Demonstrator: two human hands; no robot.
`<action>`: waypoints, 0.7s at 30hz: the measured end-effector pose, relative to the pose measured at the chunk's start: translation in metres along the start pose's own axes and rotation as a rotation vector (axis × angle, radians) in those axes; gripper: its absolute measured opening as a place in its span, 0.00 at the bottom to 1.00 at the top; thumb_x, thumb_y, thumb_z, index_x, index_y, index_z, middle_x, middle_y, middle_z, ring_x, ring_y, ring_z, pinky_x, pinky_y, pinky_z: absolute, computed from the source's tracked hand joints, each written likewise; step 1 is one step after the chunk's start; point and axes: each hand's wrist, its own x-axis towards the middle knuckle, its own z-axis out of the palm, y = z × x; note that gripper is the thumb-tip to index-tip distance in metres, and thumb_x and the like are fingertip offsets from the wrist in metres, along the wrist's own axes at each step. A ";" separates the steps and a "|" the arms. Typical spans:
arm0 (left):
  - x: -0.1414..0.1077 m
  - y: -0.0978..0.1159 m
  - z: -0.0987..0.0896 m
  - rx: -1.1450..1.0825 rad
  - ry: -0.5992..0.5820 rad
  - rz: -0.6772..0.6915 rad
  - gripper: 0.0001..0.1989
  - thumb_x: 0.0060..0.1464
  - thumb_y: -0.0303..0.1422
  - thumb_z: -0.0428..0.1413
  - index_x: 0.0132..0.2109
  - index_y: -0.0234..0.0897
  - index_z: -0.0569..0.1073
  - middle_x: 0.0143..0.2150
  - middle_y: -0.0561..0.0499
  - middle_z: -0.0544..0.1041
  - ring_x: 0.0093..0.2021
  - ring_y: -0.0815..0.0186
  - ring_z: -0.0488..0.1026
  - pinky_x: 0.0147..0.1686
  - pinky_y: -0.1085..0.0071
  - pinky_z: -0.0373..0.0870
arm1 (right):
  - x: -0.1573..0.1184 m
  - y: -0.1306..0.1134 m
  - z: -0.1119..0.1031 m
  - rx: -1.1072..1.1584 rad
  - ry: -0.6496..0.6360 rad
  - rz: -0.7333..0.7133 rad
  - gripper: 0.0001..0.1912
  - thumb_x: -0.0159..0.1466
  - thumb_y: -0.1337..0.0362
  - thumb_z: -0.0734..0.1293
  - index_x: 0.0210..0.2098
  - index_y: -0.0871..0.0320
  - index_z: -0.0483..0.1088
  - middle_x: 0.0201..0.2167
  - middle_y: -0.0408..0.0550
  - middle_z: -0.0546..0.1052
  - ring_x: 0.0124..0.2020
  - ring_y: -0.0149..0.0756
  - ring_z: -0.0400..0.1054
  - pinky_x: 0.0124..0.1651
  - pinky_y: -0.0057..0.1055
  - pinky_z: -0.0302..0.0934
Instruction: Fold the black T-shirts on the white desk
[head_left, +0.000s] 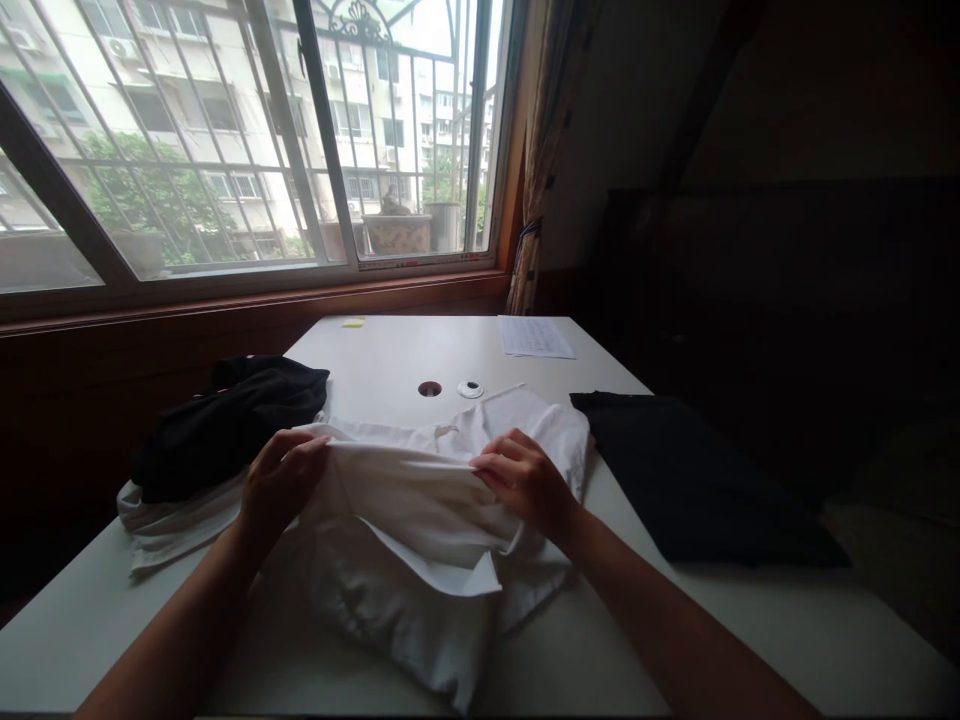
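Observation:
A white garment (pixel 420 500) lies bunched across the middle of the white table, with a folded-over flap like a collar or band near its front. My left hand (pixel 285 480) pinches its upper edge on the left side. On the right, my right hand (pixel 525 482) is closed on the same edge, thumb and fingers together. The cloth between my two hands is drawn fairly straight. Part of the garment spreads behind and beside my right hand, and a lower part hangs toward the table's front edge.
The white table (pixel 397 350) bears a black garment (pixel 232 425) over pale cloth (pixel 176 530) at left, a folded dark cloth (pixel 697 480) at right, papers (pixel 536 337), a yellow note (pixel 353 323), a round hole (pixel 430 389) and a round cover (pixel 470 389) toward the back. A barred window stands behind.

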 end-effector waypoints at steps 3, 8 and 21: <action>0.002 0.004 -0.002 0.011 0.041 0.035 0.12 0.60 0.27 0.59 0.50 0.44 0.77 0.43 0.49 0.74 0.41 0.63 0.75 0.39 0.67 0.74 | 0.001 -0.004 -0.005 -0.017 0.133 0.046 0.10 0.67 0.70 0.68 0.45 0.52 0.77 0.35 0.47 0.78 0.38 0.41 0.70 0.43 0.43 0.69; 0.003 0.005 0.002 0.085 0.009 0.087 0.12 0.60 0.28 0.61 0.50 0.46 0.76 0.46 0.48 0.74 0.45 0.60 0.74 0.45 0.62 0.74 | 0.000 -0.011 -0.011 0.038 0.330 0.118 0.13 0.68 0.72 0.66 0.48 0.51 0.75 0.38 0.48 0.77 0.40 0.39 0.72 0.42 0.38 0.70; 0.015 0.055 0.024 -0.322 -0.545 0.110 0.47 0.56 0.47 0.64 0.74 0.46 0.49 0.71 0.36 0.60 0.67 0.44 0.62 0.62 0.45 0.66 | -0.004 -0.026 -0.006 0.274 0.465 0.196 0.09 0.70 0.70 0.61 0.48 0.51 0.66 0.39 0.48 0.72 0.40 0.39 0.71 0.38 0.37 0.70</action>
